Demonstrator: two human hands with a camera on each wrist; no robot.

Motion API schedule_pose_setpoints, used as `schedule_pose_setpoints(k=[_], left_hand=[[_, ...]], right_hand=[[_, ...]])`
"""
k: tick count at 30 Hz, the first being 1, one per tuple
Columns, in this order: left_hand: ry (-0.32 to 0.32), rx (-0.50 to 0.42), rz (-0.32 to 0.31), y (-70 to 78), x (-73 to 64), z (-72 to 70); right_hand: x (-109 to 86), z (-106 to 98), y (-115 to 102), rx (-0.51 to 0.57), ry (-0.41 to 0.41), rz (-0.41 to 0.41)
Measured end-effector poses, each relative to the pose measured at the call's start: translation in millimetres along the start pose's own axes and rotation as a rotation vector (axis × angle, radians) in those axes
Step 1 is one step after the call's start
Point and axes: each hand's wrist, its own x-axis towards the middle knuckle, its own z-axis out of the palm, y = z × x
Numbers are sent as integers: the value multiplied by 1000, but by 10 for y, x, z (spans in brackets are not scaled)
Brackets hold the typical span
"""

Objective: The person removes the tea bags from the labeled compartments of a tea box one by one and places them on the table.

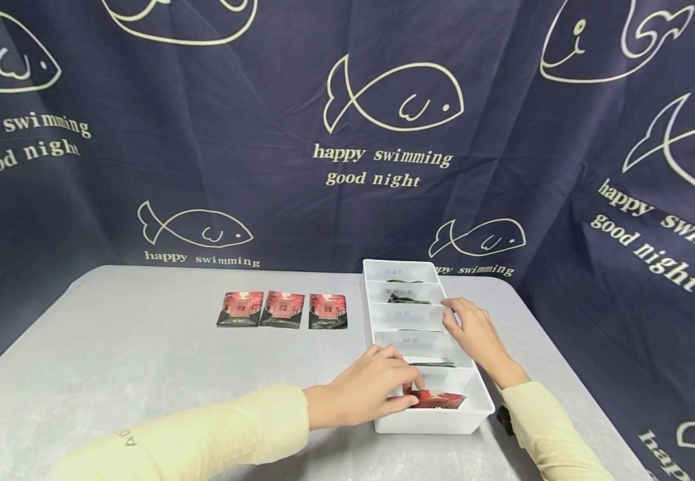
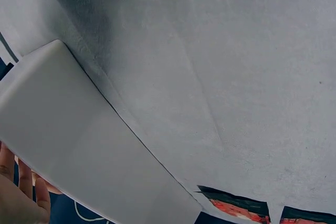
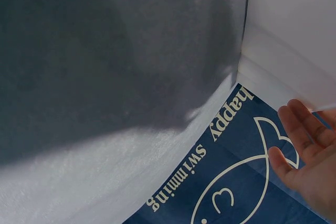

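Observation:
A white divided box [image 1: 432, 422] stands lengthwise on the right part of the table, with handwritten labels on its dividers. My left hand [image 1: 367, 385] reaches over its left rim into the nearest compartment. There its thumb and fingers pinch the left edge of a red tea packet [image 1: 440, 399]. In the left wrist view, only part of the left hand [image 2: 23, 190] shows, behind the box wall [image 2: 89, 129]. My right hand [image 1: 474, 332] touches the box's right rim near the middle compartments. Its fingers are loosely bent and hold nothing in the right wrist view [image 3: 312, 156].
Three red-and-black tea packets, a left one [image 1: 240, 309], a middle one [image 1: 283, 309] and a right one [image 1: 328, 311], lie in a row left of the box. Dark packets [image 1: 409, 298] sit in a farther compartment. A dark blue cloth printed with fish [image 1: 287, 147] hangs behind the grey table [image 1: 161, 347].

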Motion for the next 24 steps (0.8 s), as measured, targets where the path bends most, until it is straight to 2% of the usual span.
schedule_pose_setpoints(k=[16,24], left_hand=[[6,-38,-55,22,6,13],[38,-75,-95,1,-3,-16]], right_hand=[[4,-13,-7,9,-16,11],[6,-8,-12,4,-26,28]])
